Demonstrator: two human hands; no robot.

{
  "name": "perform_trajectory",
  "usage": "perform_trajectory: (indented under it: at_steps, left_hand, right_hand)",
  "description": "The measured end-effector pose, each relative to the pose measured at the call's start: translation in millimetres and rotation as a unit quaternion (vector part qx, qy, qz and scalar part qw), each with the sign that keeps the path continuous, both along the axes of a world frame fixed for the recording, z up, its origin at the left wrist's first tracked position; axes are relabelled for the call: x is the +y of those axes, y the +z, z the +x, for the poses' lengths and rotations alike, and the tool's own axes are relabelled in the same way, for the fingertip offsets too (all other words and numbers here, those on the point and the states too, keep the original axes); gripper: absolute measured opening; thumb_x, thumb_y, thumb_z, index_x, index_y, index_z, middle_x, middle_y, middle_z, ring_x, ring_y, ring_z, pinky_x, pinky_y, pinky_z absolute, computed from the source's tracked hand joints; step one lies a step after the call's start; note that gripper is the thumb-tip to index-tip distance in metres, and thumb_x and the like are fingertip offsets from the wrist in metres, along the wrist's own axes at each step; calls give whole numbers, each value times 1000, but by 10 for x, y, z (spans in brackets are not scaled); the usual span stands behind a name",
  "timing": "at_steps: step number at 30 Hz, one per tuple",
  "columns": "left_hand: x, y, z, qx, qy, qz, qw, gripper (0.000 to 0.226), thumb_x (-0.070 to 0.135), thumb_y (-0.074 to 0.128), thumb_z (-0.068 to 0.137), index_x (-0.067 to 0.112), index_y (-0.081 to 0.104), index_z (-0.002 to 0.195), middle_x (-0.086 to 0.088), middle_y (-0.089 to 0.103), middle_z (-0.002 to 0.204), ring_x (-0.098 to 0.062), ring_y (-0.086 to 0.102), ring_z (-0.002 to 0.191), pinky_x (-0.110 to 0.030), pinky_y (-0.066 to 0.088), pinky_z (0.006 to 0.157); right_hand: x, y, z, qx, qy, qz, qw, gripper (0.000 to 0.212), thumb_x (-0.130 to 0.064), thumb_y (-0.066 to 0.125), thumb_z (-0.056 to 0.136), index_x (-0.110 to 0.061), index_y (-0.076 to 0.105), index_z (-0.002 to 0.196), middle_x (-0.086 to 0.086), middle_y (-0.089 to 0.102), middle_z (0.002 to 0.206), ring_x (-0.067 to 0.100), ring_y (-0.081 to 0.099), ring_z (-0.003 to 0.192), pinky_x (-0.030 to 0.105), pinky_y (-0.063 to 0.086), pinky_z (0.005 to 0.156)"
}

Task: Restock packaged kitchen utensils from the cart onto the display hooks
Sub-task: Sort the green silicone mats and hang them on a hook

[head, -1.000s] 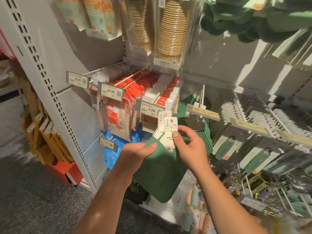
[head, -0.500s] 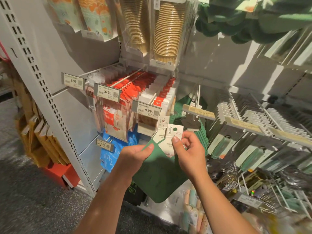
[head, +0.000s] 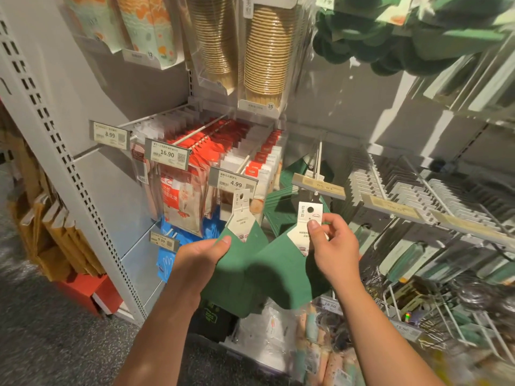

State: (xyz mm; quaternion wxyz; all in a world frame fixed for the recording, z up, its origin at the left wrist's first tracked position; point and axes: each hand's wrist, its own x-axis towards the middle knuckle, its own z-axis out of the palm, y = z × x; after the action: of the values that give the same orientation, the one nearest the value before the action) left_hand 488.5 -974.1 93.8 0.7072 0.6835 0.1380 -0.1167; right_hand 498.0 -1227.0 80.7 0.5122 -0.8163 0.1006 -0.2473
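I hold two green square mats, each with a white card hang tag. My left hand (head: pixel 202 253) grips the left green mat (head: pixel 237 271) by its upper edge, its tag (head: pixel 242 210) pointing up. My right hand (head: pixel 333 246) pinches the white tag (head: pixel 308 218) of the right green mat (head: pixel 284 271), with the tag's hole just below the tip of a display hook (head: pixel 317 162). More green mats (head: pixel 281 210) hang on that hook behind a tan price strip (head: pixel 317 185).
Left hooks carry red and white packets (head: pixel 195 174) with price tags 8.99, 16.90 and 4.99. Stacked paper cups (head: pixel 264 51) hang above. Packaged utensils (head: pixel 418 218) fill hooks at right. A perforated grey upright (head: pixel 55 151) stands left, brown bags (head: pixel 50 235) beyond it.
The two mats, held together before, have been pulled apart. My right hand has carried one mat's tag right and up toward the hook; my left keeps the other.
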Motion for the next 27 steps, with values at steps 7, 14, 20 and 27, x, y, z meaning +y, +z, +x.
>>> perform_trajectory:
  at_steps: [7, 14, 20, 27]
  left_hand:
    - [31, 37, 9, -8, 54, -23, 998, 26, 27, 69, 97, 21, 80, 74, 4, 79, 75, -22, 73, 86, -32, 55, 74]
    - [57, 31, 0, -13, 63, -15, 998, 30, 31, 70, 96, 24, 82, 69, 3, 79, 79, -27, 71, 94, -41, 54, 84]
    - [93, 16, 2, -20, 83, -11, 996, 28, 31, 71, 94, 35, 81, 68, -2, 79, 86, -33, 71, 102, -48, 54, 96]
    - [113, 20, 47, 5, 44, -22, 999, 22, 46, 79, 76, 26, 84, 84, -7, 80, 96, -35, 72, 104, -57, 52, 104]
  right_hand:
    - [-61, 63, 168, 17, -44, -18, 999, 12, -28, 68, 98, -17, 66, 100, -10, 57, 63, 10, 52, 63, 29, 39, 61]
    - [-66, 174, 408, 78, -81, -51, 992, 25, -34, 69, 97, -19, 59, 80, -2, 59, 71, 23, 57, 73, 33, 35, 62]
    - [-175, 206, 626, 148, -124, -99, 976, 31, -37, 75, 91, -9, 71, 105, 5, 68, 90, 25, 61, 79, 27, 40, 62]
    - [-45, 123, 430, 104, -102, -114, 983, 50, -38, 74, 93, -5, 58, 128, 13, 60, 128, 31, 56, 120, 40, 46, 96]
